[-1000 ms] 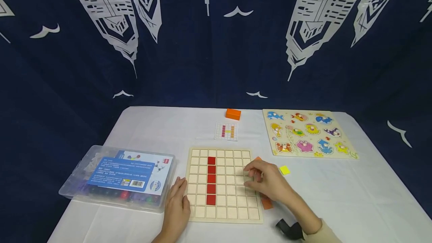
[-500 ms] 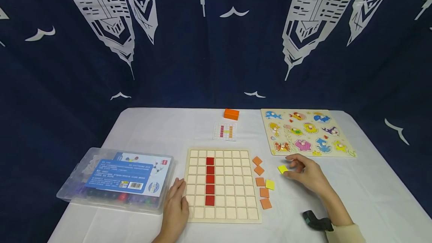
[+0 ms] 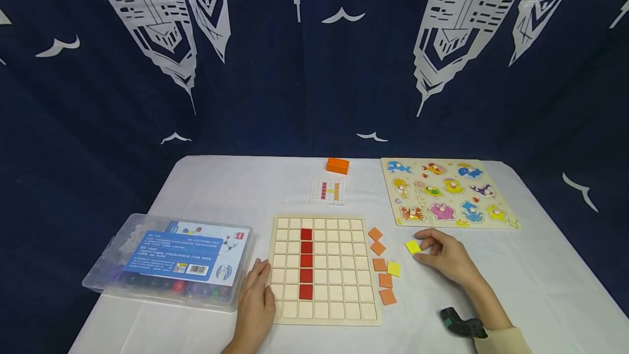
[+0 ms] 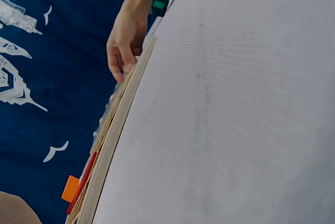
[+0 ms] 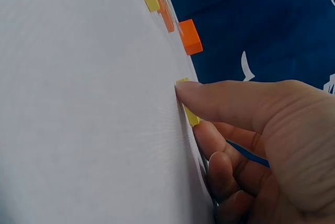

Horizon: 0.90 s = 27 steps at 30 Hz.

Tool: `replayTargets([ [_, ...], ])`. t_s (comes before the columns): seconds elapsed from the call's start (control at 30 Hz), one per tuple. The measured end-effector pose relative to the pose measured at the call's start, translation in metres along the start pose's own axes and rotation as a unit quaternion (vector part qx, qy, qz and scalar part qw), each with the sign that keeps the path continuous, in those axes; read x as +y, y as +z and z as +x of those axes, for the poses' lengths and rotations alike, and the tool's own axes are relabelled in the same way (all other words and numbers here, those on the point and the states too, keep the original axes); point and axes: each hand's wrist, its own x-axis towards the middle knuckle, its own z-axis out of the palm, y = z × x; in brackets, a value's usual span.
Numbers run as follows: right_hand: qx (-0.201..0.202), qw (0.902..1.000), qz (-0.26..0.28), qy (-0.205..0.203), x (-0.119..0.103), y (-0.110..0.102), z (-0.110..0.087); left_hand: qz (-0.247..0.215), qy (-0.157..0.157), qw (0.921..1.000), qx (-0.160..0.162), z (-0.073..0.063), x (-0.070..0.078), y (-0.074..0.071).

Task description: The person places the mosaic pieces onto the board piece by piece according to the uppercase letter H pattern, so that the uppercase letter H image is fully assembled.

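Note:
The wooden grid board [image 3: 329, 322] lies mid-table, with a column of several red square tiles [image 3: 307, 260] in its cells. Along the board's left edge rests my left hand [image 3: 255, 299], fingers nearly straight. To the right, my right hand [image 3: 447, 255] has its index finger and thumb around opposite edges of a yellow square tile [image 3: 413, 247] lying on the table. In the right wrist view the thumb [image 5: 225, 101] crosses in front of that tile; the index fingertip is hidden. A second yellow tile [image 3: 393, 269] lies beside several orange tiles [image 3: 385, 281] at the board's right edge.
A small printed pattern card [image 3: 327, 191] and an orange block [image 3: 337, 166] are behind the board. At the back right lies an animal peg puzzle [image 3: 449, 193]. A clear plastic case [image 3: 169, 261] stands at left, close to the left hand.
My right hand has moved from over the board's right edge to the outer yellow tile on the right, then settled slightly lower around it. The left hand has stayed at the board.

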Motion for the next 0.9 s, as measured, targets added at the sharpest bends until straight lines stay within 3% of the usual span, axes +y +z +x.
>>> replayTargets([
  [0.33,-0.009,0.9997,-0.006,0.022,0.0002,0.0020,0.0012,0.000,0.001,1.0000,0.002,0.0001,-0.0015,0.0008],
  [0.9,-0.011,0.9994,-0.026,0.018,0.0014,0.0037,0.0024,-0.001,-0.003,1.0000,0.005,0.0004,-0.0027,0.0018],
])
